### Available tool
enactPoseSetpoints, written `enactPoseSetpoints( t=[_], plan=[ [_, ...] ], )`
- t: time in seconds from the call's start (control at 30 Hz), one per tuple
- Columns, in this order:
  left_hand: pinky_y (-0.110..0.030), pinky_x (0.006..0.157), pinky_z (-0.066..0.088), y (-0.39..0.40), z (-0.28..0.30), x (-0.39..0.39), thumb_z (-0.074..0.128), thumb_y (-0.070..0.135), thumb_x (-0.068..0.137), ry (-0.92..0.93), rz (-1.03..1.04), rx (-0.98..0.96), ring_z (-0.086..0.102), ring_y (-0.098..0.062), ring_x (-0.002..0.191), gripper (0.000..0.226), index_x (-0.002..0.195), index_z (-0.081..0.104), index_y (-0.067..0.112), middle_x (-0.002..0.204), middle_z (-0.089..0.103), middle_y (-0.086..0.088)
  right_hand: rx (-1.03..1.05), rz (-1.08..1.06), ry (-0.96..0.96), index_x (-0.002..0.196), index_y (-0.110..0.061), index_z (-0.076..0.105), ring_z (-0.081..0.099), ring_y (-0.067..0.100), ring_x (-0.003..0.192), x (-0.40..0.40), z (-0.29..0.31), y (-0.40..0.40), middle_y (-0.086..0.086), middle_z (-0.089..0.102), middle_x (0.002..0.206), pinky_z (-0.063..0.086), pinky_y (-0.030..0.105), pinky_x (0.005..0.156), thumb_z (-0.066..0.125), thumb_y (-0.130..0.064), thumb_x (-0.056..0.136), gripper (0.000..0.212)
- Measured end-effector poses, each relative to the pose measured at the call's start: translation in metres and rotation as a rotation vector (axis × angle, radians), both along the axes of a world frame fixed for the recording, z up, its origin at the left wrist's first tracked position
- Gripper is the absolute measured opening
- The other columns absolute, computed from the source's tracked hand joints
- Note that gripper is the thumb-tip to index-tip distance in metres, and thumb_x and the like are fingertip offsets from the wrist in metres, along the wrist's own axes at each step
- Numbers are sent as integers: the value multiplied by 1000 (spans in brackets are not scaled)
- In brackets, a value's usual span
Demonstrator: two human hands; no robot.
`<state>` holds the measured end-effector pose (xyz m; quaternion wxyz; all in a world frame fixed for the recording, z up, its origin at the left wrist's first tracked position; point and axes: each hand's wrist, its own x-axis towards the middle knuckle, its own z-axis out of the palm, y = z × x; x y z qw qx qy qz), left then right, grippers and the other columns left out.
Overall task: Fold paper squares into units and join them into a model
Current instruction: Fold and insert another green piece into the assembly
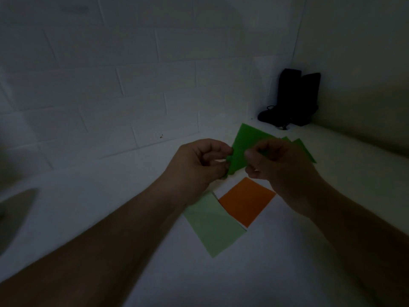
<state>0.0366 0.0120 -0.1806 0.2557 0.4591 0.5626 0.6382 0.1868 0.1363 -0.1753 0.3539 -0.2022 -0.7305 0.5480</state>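
Fingers (218,166) of our left hand (199,160) curl in and pinch the near, lower corner of the green paper (245,140), while our right hand (278,165) closes thumb and fingers on the same sheet from the other side, both held up above the white counter (155,273) in dim light. We hold the paper between the two hands, partly folded, its points fanning up and away to the right, beyond our right knuckles. Its long side seems to run from the low corner at our left fingertips up toward the far right, so most of the sheet lies past our right hand and only a narrow strip shows in the gap between the hands. We judge that the next crease depends on that strip: our left hand is nearer the free corner and better placed to steer it, with our right as the anchor. Below our wrists, well apart from the held sheet, an orange square (246,201) lies on the counter, touching or slightly overlapping a pale green square (213,227). Both appear unfolded. Dark boots (292,98) stand in the far corner against the tiled wall (110,74).
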Motion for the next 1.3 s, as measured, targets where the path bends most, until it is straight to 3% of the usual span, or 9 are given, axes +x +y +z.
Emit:
enactPoseSetpoints(
  t=[0.23,0.4,0.57,0.73,0.8,0.9,1.0,1.17,1.3],
  plan=[
    [-29,83,61,0,4,8,65,-4,94,-152,-43,2,74,-22,90,21,108,74,9,99,78,-13,-63,-103,114,80,-6,68,66,16,60,0,4,2,3,67,62,61,31,65,70,-6,91,11],
    [-38,80,53,3,0,12,76,-7,83,-88,-2,69,59,-25,79,31,110,72,8,73,65,1,-62,-84,152,80,-9,66,64,15,59,0,4,-3,-2,67,63,60,32,63,72,-6,88,11],
    [-25,74,56,2,3,12,70,-7,89,-73,76,67,69,-19,83,31,112,73,13,101,77,-17,-60,-74,151,81,-11,64,62,17,63,-1,4,-5,-2,66,67,57,29,61,74,-6,87,12],
    [-19,70,54,0,2,7,69,1,93,29,132,-23,67,-7,75,24,104,79,20,87,79,3,137,-162,-75,114,-43,59,61,14,101,2,7,4,-9,55,119,60,29,73,80,-12,81,51],
    [-15,70,52,-1,2,7,70,2,93,91,125,-60,68,-1,74,22,104,80,18,86,79,7,287,-141,-166,119,-49,56,57,10,105,8,12,7,-11,52,122,57,20,68,79,-18,83,52],
    [-13,73,53,-3,1,8,70,2,93,159,107,-84,70,1,76,20,107,80,12,92,80,4,268,-22,-164,106,-41,67,66,7,96,11,11,6,-15,65,107,55,10,66,79,-15,83,37],
    [-15,77,54,-3,0,7,71,4,93,209,100,-94,72,-2,82,20,107,80,14,94,80,5,145,28,-128,89,-28,76,72,7,90,10,9,5,-12,76,91,62,24,72,81,-3,78,28],
    [-16,74,53,-4,1,8,73,-1,90,131,43,-65,71,-5,78,26,113,75,10,89,78,2,-38,37,-66,81,-22,74,74,17,88,12,12,9,-3,75,89,61,28,69,77,7,76,30],
    [-28,77,61,-3,4,8,74,-7,84,-29,-11,-64,70,-19,77,35,114,72,13,89,75,-21,-115,36,-41,79,-23,75,74,18,86,11,13,9,-2,74,93,62,32,71,77,7,75,29]
  ],
)
